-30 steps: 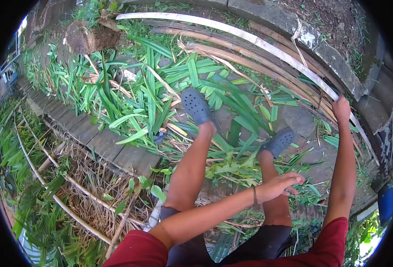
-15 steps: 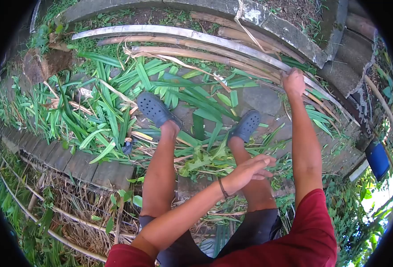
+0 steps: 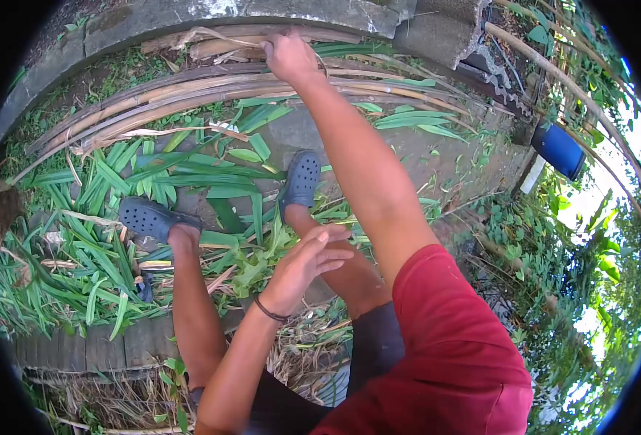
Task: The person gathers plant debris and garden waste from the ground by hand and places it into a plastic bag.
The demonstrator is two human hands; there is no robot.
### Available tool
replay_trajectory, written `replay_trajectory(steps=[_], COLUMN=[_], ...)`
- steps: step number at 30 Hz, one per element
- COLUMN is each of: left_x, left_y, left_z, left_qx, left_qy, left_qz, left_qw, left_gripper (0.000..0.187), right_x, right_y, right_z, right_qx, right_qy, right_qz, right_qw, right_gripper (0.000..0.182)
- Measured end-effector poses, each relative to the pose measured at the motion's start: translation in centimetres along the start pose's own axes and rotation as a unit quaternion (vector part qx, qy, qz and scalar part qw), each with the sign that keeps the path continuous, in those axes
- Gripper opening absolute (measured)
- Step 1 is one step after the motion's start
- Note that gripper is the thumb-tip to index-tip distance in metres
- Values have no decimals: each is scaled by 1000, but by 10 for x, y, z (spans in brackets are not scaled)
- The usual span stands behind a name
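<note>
My right hand [image 3: 291, 56] reaches forward over the long bamboo poles [image 3: 190, 90], close to the concrete kerb. Its fingers are curled, and what they grip is hidden beneath them. A dry leaf strip [image 3: 222, 36] runs up to that hand's left side. Nearer my body, my left hand [image 3: 309, 264] hangs in the air in front of my right shin, fingers apart and holding nothing. A dark band circles the left wrist. Cut green leaves [image 3: 197, 177] lie across the stone ground beyond my feet.
Grey clogs [image 3: 302, 177] are on my feet, among the leaves. The concrete kerb [image 3: 291, 13] borders the far side. A blue object [image 3: 558, 150] stands at the right near a corrugated sheet [image 3: 440, 32]. Wooden boards [image 3: 95, 351] edge the near left.
The view has swung right, so the poles and leaves sit further left. My right hand has shifted from the pale pole toward the kerb side. My left hand stays open, fingers pointing more upward.
</note>
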State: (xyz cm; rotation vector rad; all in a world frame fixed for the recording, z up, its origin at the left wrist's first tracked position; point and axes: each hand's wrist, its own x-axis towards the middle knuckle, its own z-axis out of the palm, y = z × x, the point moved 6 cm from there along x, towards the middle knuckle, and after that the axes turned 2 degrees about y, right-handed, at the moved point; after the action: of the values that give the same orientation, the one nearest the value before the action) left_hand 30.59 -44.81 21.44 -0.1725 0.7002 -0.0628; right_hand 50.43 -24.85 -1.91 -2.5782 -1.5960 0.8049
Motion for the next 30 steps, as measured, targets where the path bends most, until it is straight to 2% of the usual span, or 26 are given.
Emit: replay_trajectory(steps=[3,5,8,9,11,13,15,17,19,20,21,23,24,25,27,30], left_x=[2,2,3,3,5,7,4,1,-1,-2,0,5,2,2,-3,-4], left_y=[-2,-3,-2,-5,-12,-18,-17,-11,-10,-10,-14,-21,-18,-12,-7,-1], left_z=[1,3,3,3,-2,-11,-10,-17,-19,-19,-16,-12,-6,-6,-1,-3], left_qx=[-2,-6,-9,-12,-9,-4,-124,-141,-141,-138,-88,9,13,13,2,-48], left_qy=[-1,-3,-2,-1,6,24,-32,-22,-18,-10,-3,10,3,5,-26,-22], left_qz=[-2,-6,-7,-11,-13,-12,14,24,21,25,8,-26,-34,-28,-15,-4], left_qw=[1000,1000,1000,1000,1000,1000,992,989,990,990,996,1000,999,999,1000,999], left_gripper=[49,48,47,47,48,48,49,49,47,47,47,46,48,48,50,50], right_x=[-5,-10,-33,-42,-64,-103,-150,-196,-198,-178,-157,-110,-86,-69,-46,-24], right_y=[-13,-22,-70,-90,-138,-202,-260,-290,-275,-256,-230,-166,-128,-95,-42,20], right_z=[-6,-6,-8,-3,18,38,69,80,85,68,71,48,44,30,1,-7], right_qx=[34,34,239,304,415,458,399,312,254,247,239,202,145,116,-8,-129], right_qy=[-15,11,9,-1,-48,-225,-279,-440,-412,-401,-282,-137,-104,-27,50,18], right_qz=[9,7,-21,-46,-34,-54,-213,-289,-298,-239,-225,-133,-69,-64,6,50], right_qw=[999,999,971,951,908,858,847,791,823,849,902,961,982,991,999,990], right_gripper=[37,38,31,28,21,20,25,32,42,51,53,58,61,62,64,61])
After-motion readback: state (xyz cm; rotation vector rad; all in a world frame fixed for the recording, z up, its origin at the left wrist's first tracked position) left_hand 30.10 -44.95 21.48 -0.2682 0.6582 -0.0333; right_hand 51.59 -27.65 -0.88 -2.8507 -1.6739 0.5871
